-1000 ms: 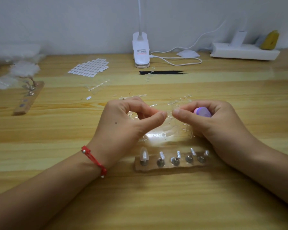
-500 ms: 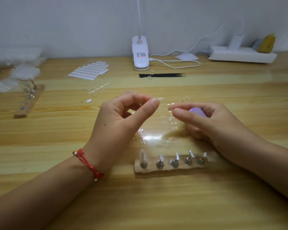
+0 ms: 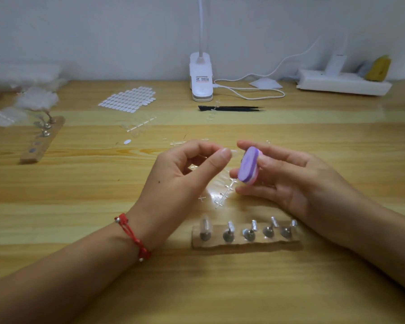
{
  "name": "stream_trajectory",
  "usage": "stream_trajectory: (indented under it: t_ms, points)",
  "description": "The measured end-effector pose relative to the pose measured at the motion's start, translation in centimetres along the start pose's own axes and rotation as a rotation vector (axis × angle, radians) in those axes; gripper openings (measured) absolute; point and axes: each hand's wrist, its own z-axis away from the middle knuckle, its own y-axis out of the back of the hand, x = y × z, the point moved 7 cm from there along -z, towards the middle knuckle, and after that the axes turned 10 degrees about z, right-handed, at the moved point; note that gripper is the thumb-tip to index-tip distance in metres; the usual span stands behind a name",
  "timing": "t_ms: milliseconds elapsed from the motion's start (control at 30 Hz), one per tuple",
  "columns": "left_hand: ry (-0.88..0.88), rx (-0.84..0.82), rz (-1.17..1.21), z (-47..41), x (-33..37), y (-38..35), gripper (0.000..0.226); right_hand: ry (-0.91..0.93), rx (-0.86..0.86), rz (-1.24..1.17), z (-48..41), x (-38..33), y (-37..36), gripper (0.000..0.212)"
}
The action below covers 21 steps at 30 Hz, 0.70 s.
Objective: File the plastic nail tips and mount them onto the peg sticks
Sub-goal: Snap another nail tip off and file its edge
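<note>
Beyond the pale wooden peg block (image 3: 243, 244), the left hand (image 3: 185, 174) has risen from the table, pinching a small clear plastic nail tip (image 3: 233, 152) between thumb and forefinger. Beside it the purple-and-pink oval foam file (image 3: 247, 168), gripped by the right hand (image 3: 290, 181), now faces the tip, so filing looks imminent. The block's leftmost metal peg (image 3: 205, 228) already wears a glossy tip.

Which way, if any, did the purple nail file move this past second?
Yes. Against the peg block, the purple nail file went left, from right end to middle.

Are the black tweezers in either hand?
No: the black tweezers lie on the table near the lamp base; the right hand holds a purple file, the left hand pinches a clear nail tip.
</note>
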Motion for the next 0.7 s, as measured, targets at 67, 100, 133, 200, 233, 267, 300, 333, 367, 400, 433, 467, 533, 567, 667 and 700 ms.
stream_trajectory:
  t_ms: [67, 100, 133, 200, 233, 267, 300, 333, 367, 400, 433, 467, 533, 567, 667, 700]
  points:
    - [0.021, -0.006, 0.019, -0.1, -0.2, 0.0, 0.017, 0.024, -0.001, 0.051, 0.0, 0.1, -0.1, 0.031]
    - [0.026, -0.013, 0.023, -0.1, -0.3, 0.0, 0.016, 0.037, -0.003, 0.062, 0.0, 0.1, -0.1, 0.031]
    - [0.027, -0.023, 0.021, -0.1, -0.3, -0.1, 0.016, 0.047, -0.005, 0.066, 0.0, 0.1, -0.1, 0.030]
    - [0.027, -0.047, 0.005, -0.1, -0.4, -0.1, 0.016, 0.057, -0.005, 0.068, 0.1, 0.1, -0.2, 0.029]
    - [0.025, -0.061, -0.004, -0.1, -0.4, -0.2, 0.016, 0.059, -0.004, 0.072, 0.1, 0.1, -0.2, 0.029]
    - [0.022, -0.076, -0.012, -0.1, -0.4, -0.3, 0.016, 0.060, -0.003, 0.083, 0.1, 0.1, -0.2, 0.027]
    - [0.017, -0.092, -0.021, 0.0, -0.4, -0.4, 0.016, 0.061, -0.002, 0.100, 0.1, 0.1, -0.2, 0.027]
    - [0.012, -0.107, -0.031, 0.0, -0.4, -0.5, 0.016, 0.059, -0.004, 0.123, 0.2, 0.1, -0.3, 0.027]
    - [0.008, -0.120, -0.043, 0.0, -0.4, -0.7, 0.016, 0.058, -0.008, 0.149, 0.2, 0.1, -0.4, 0.027]
    - [0.006, -0.127, -0.051, 0.1, -0.3, -0.7, 0.017, 0.058, -0.014, 0.167, 0.3, 0.1, -0.5, 0.028]
    - [0.008, -0.128, -0.053, 0.1, -0.3, -0.8, 0.017, 0.059, -0.018, 0.170, 0.3, 0.0, -0.5, 0.029]
    - [0.014, -0.126, -0.049, 0.1, -0.3, -0.7, 0.018, 0.061, -0.019, 0.160, 0.3, 0.0, -0.5, 0.029]
    - [0.032, -0.125, -0.037, 0.0, -0.4, -0.7, 0.019, 0.067, -0.009, 0.129, 0.3, -0.1, -0.4, 0.027]
    - [0.038, -0.126, -0.035, 0.0, -0.5, -0.7, 0.019, 0.068, -0.004, 0.117, 0.3, -0.1, -0.4, 0.026]
    - [0.034, -0.151, -0.062, 0.1, -0.6, -0.9, 0.021, 0.070, -0.012, 0.116, 0.3, -0.1, -0.4, 0.028]
    - [0.028, -0.165, -0.076, 0.1, -0.6, -1.1, 0.021, 0.071, -0.015, 0.123, 0.3, -0.1, -0.4, 0.030]
